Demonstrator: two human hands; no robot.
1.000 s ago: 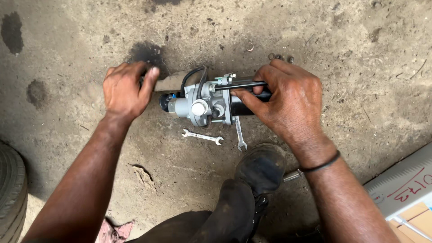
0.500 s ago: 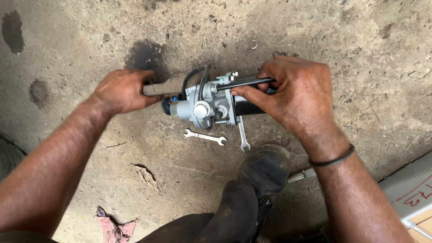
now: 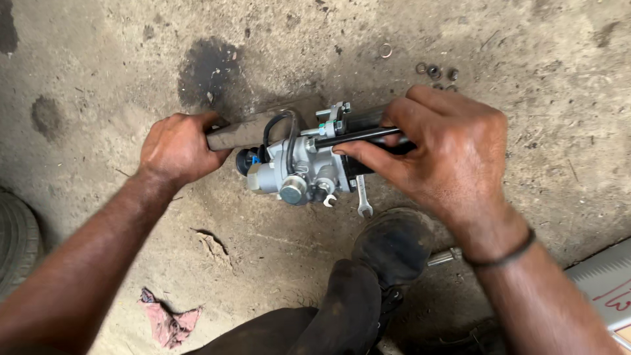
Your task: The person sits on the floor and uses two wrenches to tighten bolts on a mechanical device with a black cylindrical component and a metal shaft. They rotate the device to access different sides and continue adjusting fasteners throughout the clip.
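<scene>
Down on the stained concrete floor (image 3: pixel 98 59), a silver metal part (image 3: pixel 296 167) with a black hose looped over it sits between two bare hands. The left hand (image 3: pixel 176 148) is wrapped tight around a grey tube (image 3: pixel 246 131) that sticks out of the part's left side. The right hand (image 3: pixel 447 151) is closed over the part's dark right end, its thumb and fingers pinched around a thin black rod (image 3: pixel 355 137) that runs along the top. Beneath the part, mostly hidden by it, lie two wrenches; only one open jaw end (image 3: pixel 363 209) and a small hooked tip (image 3: pixel 330 200) show. One black shoe (image 3: pixel 393 243) stands just below them, close to the right wrist, which wears one dark band (image 3: pixel 506 253). A short silver bolt-like piece (image 3: pixel 444 256) pokes out beside the shoe. Above the right hand, a little cluster of about four nuts and washers (image 3: pixel 434 71) lies loose, with one ring (image 3: pixel 385 50) apart from them. One pink rag (image 3: pixel 167 319) lies near the left forearm, one tyre (image 3: pixel 16 240) shows at the left edge, and a white box corner (image 3: pixel 601 283) sits at the right.
</scene>
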